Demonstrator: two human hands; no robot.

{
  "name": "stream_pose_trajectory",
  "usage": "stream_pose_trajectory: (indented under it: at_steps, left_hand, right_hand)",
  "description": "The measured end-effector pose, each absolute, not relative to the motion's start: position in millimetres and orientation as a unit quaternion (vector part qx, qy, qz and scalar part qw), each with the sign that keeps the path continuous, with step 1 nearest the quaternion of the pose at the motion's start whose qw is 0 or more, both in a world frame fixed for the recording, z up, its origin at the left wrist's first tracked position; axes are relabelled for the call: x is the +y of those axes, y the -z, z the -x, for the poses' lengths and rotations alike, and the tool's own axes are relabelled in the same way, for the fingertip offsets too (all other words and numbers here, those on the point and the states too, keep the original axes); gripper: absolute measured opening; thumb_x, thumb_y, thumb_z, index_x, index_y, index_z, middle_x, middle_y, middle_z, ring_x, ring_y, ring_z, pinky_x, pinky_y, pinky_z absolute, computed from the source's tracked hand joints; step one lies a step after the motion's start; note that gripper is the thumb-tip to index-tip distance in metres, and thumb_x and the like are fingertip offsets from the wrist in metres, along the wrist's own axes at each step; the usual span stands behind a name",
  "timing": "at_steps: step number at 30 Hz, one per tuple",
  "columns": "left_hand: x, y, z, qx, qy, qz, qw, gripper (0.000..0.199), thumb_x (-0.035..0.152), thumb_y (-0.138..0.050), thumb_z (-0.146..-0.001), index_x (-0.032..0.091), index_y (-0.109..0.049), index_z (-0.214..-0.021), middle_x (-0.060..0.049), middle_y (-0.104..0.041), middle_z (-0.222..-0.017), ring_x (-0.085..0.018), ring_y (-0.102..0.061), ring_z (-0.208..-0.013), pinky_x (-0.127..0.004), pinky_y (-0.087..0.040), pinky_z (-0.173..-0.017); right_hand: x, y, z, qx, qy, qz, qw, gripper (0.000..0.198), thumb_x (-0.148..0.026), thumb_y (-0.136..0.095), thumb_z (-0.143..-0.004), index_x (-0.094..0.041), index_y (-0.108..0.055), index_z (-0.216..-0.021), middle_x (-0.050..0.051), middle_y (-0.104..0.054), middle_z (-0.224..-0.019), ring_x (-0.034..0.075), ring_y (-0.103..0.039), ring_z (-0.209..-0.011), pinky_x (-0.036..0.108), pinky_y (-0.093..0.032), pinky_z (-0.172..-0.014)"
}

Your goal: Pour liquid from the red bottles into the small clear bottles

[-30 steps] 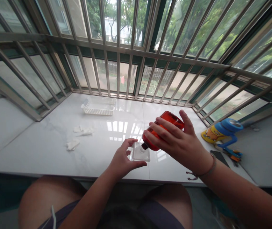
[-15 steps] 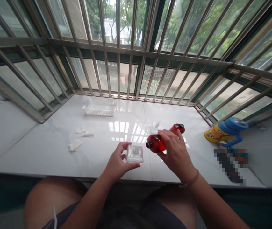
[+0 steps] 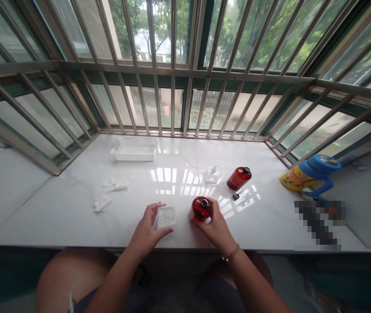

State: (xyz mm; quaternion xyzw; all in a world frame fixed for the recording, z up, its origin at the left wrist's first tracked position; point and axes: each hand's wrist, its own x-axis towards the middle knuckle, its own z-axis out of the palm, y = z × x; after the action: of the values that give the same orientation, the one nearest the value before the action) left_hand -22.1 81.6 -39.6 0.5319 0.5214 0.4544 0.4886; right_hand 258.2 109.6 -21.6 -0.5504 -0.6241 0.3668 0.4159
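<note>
My left hand (image 3: 149,226) is curled round a small clear square container (image 3: 167,217), thumb on its near side and fingers on its far side. A round shape shows in the middle of its top. With my right hand (image 3: 214,221) I grip a red bottle (image 3: 201,208) by its side. It stands upright and its neck is uncapped. A small black cap (image 3: 236,197) lies on the counter beyond that hand. Behind the cap stands a second red bottle (image 3: 239,178) with a black cap on.
Another clear square piece (image 3: 212,174) with a whitish top stands mid-counter. A white basket (image 3: 134,155) is near the barred window. Crumpled tissues (image 3: 102,204) lie left. A yellow-and-blue jug (image 3: 309,174) and a blurred-out dark object (image 3: 317,224) are on the right.
My right hand has brought the tilted red bottle down and left, and it is now upright. The black cap and second bottle have come into clear view. My left hand has shifted slightly left with the container.
</note>
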Motion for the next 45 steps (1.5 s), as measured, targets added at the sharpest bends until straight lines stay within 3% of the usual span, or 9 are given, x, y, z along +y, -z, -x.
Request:
stream_pose_trajectory:
  at_steps: [9, 14, 16, 20, 27, 31, 36, 41, 45]
  left_hand:
    - [78, 36, 31, 0.561, -0.426, -0.552, 0.447, 0.072, 0.033, -0.093, -0.078, 0.029, -0.05, -0.136, -0.017, -0.053, -0.165, -0.034, -0.045, -0.158, -0.06, -0.033, -0.131]
    - [78, 42, 35, 0.561, -0.431, -0.548, 0.445, 0.071, 0.036, -0.093, -0.078, 0.028, -0.05, -0.134, -0.018, -0.052, -0.166, -0.034, -0.043, -0.159, -0.061, -0.03, -0.133]
    - [78, 45, 37, 0.563, -0.431, -0.546, 0.446, 0.071, 0.036, -0.093, -0.078, 0.028, -0.05, -0.134, -0.018, -0.052, -0.166, -0.034, -0.044, -0.159, -0.061, -0.03, -0.132]
    - [75, 47, 41, 0.563, -0.421, -0.554, 0.446, 0.071, 0.037, -0.091, -0.08, 0.029, -0.049, -0.136, -0.017, -0.05, -0.168, -0.033, -0.042, -0.16, -0.06, -0.03, -0.133]
    - [74, 52, 43, 0.566, -0.422, -0.551, 0.445, 0.069, 0.036, -0.09, -0.08, 0.028, -0.048, -0.134, -0.018, -0.049, -0.168, -0.033, -0.042, -0.16, -0.061, -0.029, -0.133]
    - [76, 53, 45, 0.593, -0.41, -0.554, 0.417, 0.073, 0.04, -0.089, -0.08, 0.028, -0.047, -0.138, -0.018, -0.049, -0.168, -0.035, -0.044, -0.159, -0.061, -0.032, -0.132]
    - [76, 43, 50, 0.641, -0.351, -0.598, 0.329, 0.077, 0.045, -0.086, -0.081, 0.029, -0.049, -0.146, -0.016, -0.048, -0.169, -0.036, -0.038, -0.162, -0.062, -0.029, -0.133]
    - [73, 20, 42, 0.633, -0.375, -0.634, 0.241, 0.096, 0.047, -0.092, -0.076, 0.028, -0.042, -0.156, -0.016, -0.036, -0.176, -0.04, -0.023, -0.166, -0.065, -0.024, -0.134]
    - [78, -6, 13, 0.576, -0.408, -0.68, 0.199, 0.093, 0.047, -0.09, -0.082, 0.031, -0.04, -0.159, -0.014, -0.034, -0.177, -0.039, -0.02, -0.167, -0.065, -0.02, -0.135]
  right_hand:
    - [118, 36, -255, -0.637, -0.394, 0.521, 0.409, 0.082, -0.045, -0.091, -0.079, -0.027, -0.044, -0.144, 0.012, -0.067, -0.141, 0.031, -0.071, -0.126, 0.051, -0.054, -0.113]
    - [116, 44, -273, -0.683, -0.348, 0.492, 0.412, 0.108, -0.053, -0.096, -0.073, -0.027, -0.035, -0.158, 0.016, -0.053, -0.161, 0.036, -0.054, -0.149, 0.056, -0.044, -0.125]
    - [118, 47, -289, -0.702, -0.288, 0.502, 0.414, 0.091, -0.056, -0.086, -0.086, -0.026, -0.039, -0.158, 0.016, -0.056, -0.157, 0.035, -0.056, -0.145, 0.057, -0.046, -0.122]
    - [130, 44, -331, -0.674, -0.077, 0.601, 0.422, 0.039, -0.052, -0.053, -0.108, -0.023, -0.062, -0.131, 0.014, -0.071, -0.122, 0.031, -0.069, -0.107, 0.053, -0.056, -0.1]
    - [150, 40, -378, -0.655, -0.016, 0.641, 0.401, 0.036, -0.046, -0.04, -0.111, -0.021, -0.066, -0.112, 0.012, -0.072, -0.109, 0.029, -0.066, -0.103, 0.047, -0.053, -0.098]
    - [153, 46, -384, -0.618, 0.023, 0.684, 0.386, 0.038, -0.047, -0.048, -0.106, -0.017, -0.065, -0.121, 0.018, -0.07, -0.118, 0.035, -0.063, -0.112, 0.055, -0.047, -0.106]
    - [162, 52, -387, -0.586, 0.001, 0.77, 0.254, 0.054, -0.05, -0.063, -0.097, -0.016, -0.061, -0.138, 0.023, -0.066, -0.132, 0.043, -0.059, -0.123, 0.054, -0.05, -0.096]
    - [172, 54, -390, -0.603, -0.042, 0.751, 0.264, 0.03, -0.039, -0.061, -0.095, -0.019, -0.07, -0.115, 0.017, -0.071, -0.117, 0.035, -0.066, -0.11, 0.049, -0.054, -0.093]
    - [169, 41, -381, -0.639, -0.088, 0.696, 0.315, 0.03, -0.036, -0.06, -0.094, -0.018, -0.069, -0.117, 0.013, -0.072, -0.11, 0.027, -0.071, -0.093, 0.044, -0.061, -0.085]
